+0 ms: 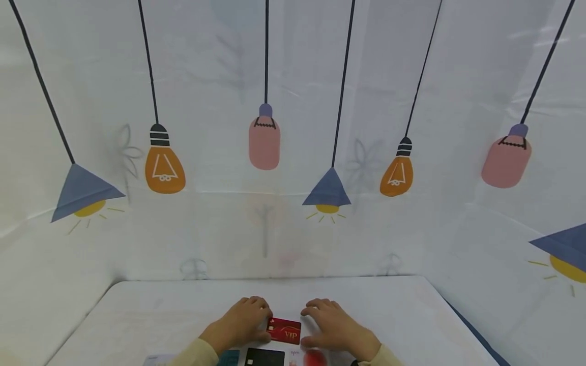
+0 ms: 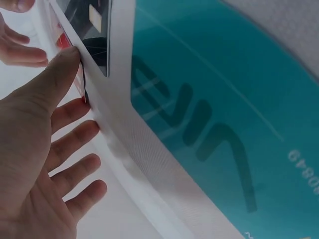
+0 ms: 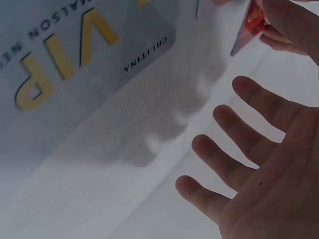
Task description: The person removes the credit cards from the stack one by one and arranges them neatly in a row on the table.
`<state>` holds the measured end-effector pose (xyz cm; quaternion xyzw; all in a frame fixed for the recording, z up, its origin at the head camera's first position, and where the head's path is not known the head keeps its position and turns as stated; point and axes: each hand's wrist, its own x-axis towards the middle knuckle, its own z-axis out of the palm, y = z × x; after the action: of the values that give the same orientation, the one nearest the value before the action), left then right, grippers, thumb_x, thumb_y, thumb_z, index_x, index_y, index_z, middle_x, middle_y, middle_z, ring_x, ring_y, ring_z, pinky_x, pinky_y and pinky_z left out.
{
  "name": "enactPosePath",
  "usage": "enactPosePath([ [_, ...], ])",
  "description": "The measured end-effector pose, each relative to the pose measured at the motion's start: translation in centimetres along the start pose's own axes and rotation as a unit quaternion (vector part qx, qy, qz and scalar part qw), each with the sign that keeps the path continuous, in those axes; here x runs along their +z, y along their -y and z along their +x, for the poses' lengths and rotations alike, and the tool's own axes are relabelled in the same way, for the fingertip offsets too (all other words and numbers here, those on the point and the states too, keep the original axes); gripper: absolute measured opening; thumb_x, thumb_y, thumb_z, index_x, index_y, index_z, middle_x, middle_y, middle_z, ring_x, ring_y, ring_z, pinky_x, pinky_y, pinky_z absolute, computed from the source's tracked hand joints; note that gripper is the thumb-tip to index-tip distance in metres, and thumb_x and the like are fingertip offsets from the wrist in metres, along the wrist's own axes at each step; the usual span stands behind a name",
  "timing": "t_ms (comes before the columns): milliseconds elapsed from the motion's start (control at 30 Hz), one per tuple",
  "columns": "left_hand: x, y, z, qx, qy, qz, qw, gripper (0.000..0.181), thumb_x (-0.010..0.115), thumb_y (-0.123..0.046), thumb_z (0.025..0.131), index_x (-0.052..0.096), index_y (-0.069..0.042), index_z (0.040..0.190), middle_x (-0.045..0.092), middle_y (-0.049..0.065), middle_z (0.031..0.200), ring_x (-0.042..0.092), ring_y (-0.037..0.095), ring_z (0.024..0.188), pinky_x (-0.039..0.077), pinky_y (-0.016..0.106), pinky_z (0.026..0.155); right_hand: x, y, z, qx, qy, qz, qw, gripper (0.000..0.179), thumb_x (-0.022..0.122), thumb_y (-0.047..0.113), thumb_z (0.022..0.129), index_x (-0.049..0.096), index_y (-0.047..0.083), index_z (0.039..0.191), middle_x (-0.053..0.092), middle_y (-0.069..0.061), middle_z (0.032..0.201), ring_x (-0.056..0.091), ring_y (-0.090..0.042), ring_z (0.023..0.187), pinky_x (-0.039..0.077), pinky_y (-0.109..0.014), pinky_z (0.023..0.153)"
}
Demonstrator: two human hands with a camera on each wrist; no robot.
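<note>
A small red card (image 1: pixel 289 334) with gold "VIP" lettering is between the two hands in the head view, tilted slightly. My left hand (image 1: pixel 242 323) holds its left edge between thumb and index finger; the other fingers spread apart in the left wrist view. At the card's right side is my right hand (image 1: pixel 336 328), its thumb by the lower corner and its fingers spread and relaxed. In the right wrist view the red card (image 3: pixel 249 24) appears edge-on near that thumb; whether they touch is unclear. Nearer the body lies a black card (image 1: pixel 264 358) with a chip.
A teal card (image 2: pixel 199 74) lies by the left wrist, and a grey card (image 3: pixel 99 64) with gold "VIP" letters by the right. A red-and-white item (image 1: pixel 315 358) sits at the bottom edge. Behind the white table (image 1: pixel 389 300) hangs a lamp-patterned curtain (image 1: pixel 220 229).
</note>
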<state>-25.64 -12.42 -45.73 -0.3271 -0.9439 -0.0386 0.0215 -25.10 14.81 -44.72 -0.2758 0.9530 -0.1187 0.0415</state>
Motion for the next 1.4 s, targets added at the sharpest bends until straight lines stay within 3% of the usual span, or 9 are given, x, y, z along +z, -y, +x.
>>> enactPosePath([
  [300, 0.3, 0.1, 0.2, 0.012, -0.002, 0.013, 0.9998, 0.044, 0.070, -0.058, 0.088, 0.069, -0.022, 0.113, 0.063, -0.005, 0.119, 0.058, 0.019, 0.118, 0.047, 0.042, 0.102, 0.8, 0.4, 1.2, -0.002, 0.018, -0.021, 0.9996, 0.054, 0.077, 0.061, 0.079, 0.069, 0.027, 0.121, 0.061, 0.006, 0.128, 0.053, -0.022, 0.123, 0.041, -0.056, 0.107],
  [600, 0.1, -0.1, -0.2, 0.032, -0.007, -0.017, 0.9993, 0.045, 0.068, -0.057, 0.091, 0.069, -0.017, 0.114, 0.063, -0.004, 0.122, 0.057, 0.019, 0.120, 0.047, 0.042, 0.104, 1.4, 0.4, 1.3, -0.032, 0.001, -0.023, 0.9992, 0.046, 0.075, 0.059, 0.082, 0.070, 0.028, 0.116, 0.061, 0.007, 0.126, 0.055, -0.019, 0.120, 0.043, -0.051, 0.106],
  [1100, -0.1, -0.1, -0.2, 0.049, -0.006, -0.008, 0.9987, 0.049, 0.063, -0.059, 0.093, 0.069, -0.015, 0.115, 0.063, -0.004, 0.124, 0.056, 0.016, 0.121, 0.046, 0.041, 0.106, 1.8, -0.4, 1.3, -0.055, -0.017, -0.024, 0.9981, 0.045, 0.073, 0.060, 0.084, 0.070, 0.029, 0.117, 0.060, 0.008, 0.128, 0.054, -0.018, 0.121, 0.042, -0.050, 0.107],
  [1400, 0.1, 0.0, -0.2, 0.056, -0.021, -0.020, 0.9980, 0.048, 0.062, -0.060, 0.093, 0.069, -0.018, 0.115, 0.063, -0.004, 0.124, 0.057, 0.017, 0.120, 0.047, 0.043, 0.104, 1.6, -0.5, 1.5, -0.052, -0.017, -0.018, 0.9983, 0.042, 0.075, 0.062, 0.081, 0.070, 0.032, 0.109, 0.058, 0.008, 0.134, 0.054, -0.020, 0.125, 0.040, -0.051, 0.109],
])
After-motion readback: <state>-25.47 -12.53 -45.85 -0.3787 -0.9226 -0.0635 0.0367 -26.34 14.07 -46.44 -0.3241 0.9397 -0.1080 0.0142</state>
